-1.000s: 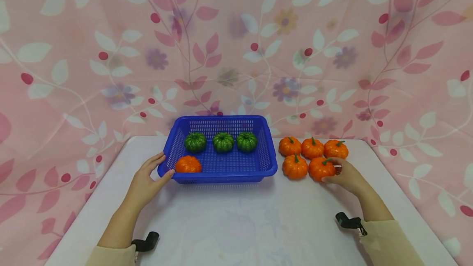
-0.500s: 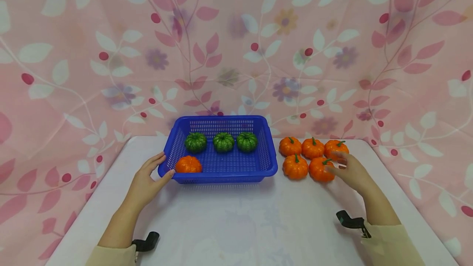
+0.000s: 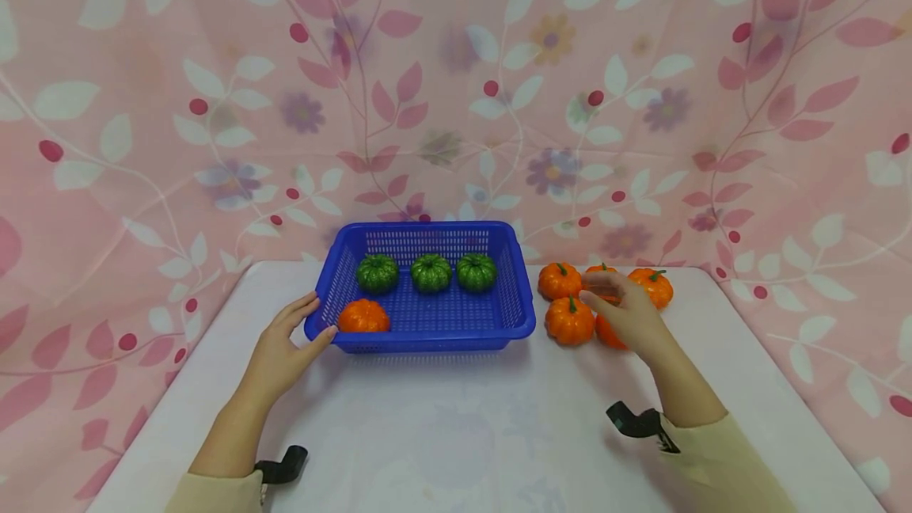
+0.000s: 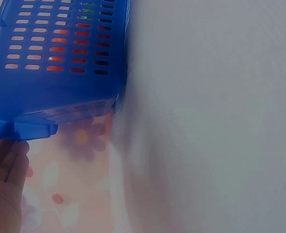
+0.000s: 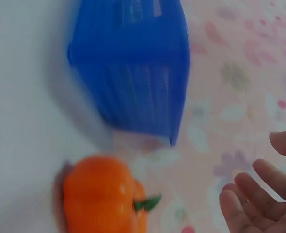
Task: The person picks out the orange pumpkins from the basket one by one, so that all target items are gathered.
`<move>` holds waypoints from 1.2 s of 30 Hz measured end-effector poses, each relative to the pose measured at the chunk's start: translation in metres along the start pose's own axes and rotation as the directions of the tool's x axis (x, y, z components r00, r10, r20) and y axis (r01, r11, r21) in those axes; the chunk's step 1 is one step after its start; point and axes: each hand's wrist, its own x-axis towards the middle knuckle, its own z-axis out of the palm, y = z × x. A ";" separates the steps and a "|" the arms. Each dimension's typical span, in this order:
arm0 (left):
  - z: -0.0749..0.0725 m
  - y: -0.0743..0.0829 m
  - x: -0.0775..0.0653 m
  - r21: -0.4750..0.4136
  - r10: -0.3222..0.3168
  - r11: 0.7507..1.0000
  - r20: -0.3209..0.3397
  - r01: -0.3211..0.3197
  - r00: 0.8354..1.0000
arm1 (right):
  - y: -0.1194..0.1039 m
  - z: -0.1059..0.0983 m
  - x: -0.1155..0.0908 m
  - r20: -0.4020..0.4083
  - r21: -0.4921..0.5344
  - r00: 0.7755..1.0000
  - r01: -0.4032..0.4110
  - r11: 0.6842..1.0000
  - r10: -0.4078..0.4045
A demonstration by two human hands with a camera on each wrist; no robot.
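Observation:
A blue plastic basket [image 3: 442, 340] stands on the white-covered table. Inside it, three small green pumpkins [image 3: 431, 273] line the back, and one orange pumpkin [image 3: 364, 316] lies at the front left. My left hand [image 3: 279, 355] touches the basket's left rim, fingers extended; the left wrist view shows its fingertips at the rim's underside. Over the group of orange pumpkins [image 3: 569, 321] to the basket's right hovers my right hand [image 3: 627, 315]. It hides parts of two of them. The right wrist view shows its fingers [image 5: 252, 187] loosely spread and holding nothing.
Right of the hand sits another orange pumpkin [image 3: 651, 289], at the back of the table [image 3: 442, 426]. A pink floral cloth [image 3: 456, 85] hangs behind and around the table. Each wrist carries a black camera mount [image 3: 283, 465].
My right hand lets go of the front-right orange pumpkin, lifts away, and moves left over the group. That pumpkin stays in its place. The left hand and basket stay put.

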 end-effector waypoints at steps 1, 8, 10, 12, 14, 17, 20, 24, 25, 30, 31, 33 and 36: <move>0.000 0.000 0.000 0.000 0.000 1.000 -0.001 0.000 1.000 | -0.003 0.006 0.002 -0.004 0.015 1.000 0.006 1.000 -0.006; 0.000 0.001 -0.001 -0.017 0.007 1.000 -0.004 -0.007 1.000 | -0.024 0.043 0.019 -0.026 0.125 0.991 0.132 0.983 -0.130; 0.000 0.002 0.000 -0.021 0.003 1.000 0.002 -0.003 1.000 | -0.030 0.053 0.022 -0.027 0.141 0.986 0.164 0.976 -0.162; 0.000 0.002 0.000 -0.020 0.003 1.000 -0.003 -0.004 1.000 | -0.037 0.064 0.025 -0.024 0.149 0.982 0.188 0.971 -0.186; -0.001 0.002 -0.001 -0.021 0.000 1.000 -0.003 0.000 1.000 | -0.043 0.076 0.028 -0.013 0.146 0.976 0.215 0.966 -0.216; -0.002 0.002 -0.001 -0.016 0.000 1.000 -0.005 0.000 1.000 | -0.054 0.096 0.030 0.015 0.112 0.968 0.247 0.962 -0.250; -0.002 0.002 -0.001 -0.015 0.000 1.000 -0.002 0.000 1.000 | -0.067 0.113 0.033 0.056 0.074 0.956 0.285 0.956 -0.289; -0.003 0.001 0.000 -0.012 -0.006 1.000 -0.003 0.006 1.000 | -0.083 0.133 0.040 0.136 0.069 0.936 0.318 0.945 -0.325; -0.003 0.000 0.000 -0.009 -0.007 1.000 -0.004 0.007 1.000 | -0.087 0.137 0.042 0.160 0.075 0.931 0.319 0.945 -0.327; -0.003 -0.001 0.003 -0.008 -0.001 1.000 -0.009 0.001 1.000 | -0.104 0.158 0.053 0.275 0.072 0.914 0.292 0.954 -0.300; -0.002 -0.001 0.003 -0.012 0.000 1.000 -0.010 0.000 1.000 | -0.106 0.163 0.055 0.294 0.068 0.910 0.286 0.956 -0.293; -0.002 -0.001 0.002 -0.019 0.000 1.000 -0.009 -0.001 1.000 | -0.110 0.171 0.061 0.324 0.060 0.902 0.281 0.958 -0.285; -0.002 -0.001 0.001 -0.023 -0.002 1.000 -0.006 0.002 1.000 | -0.115 0.183 0.069 0.354 0.040 0.892 0.285 0.958 -0.281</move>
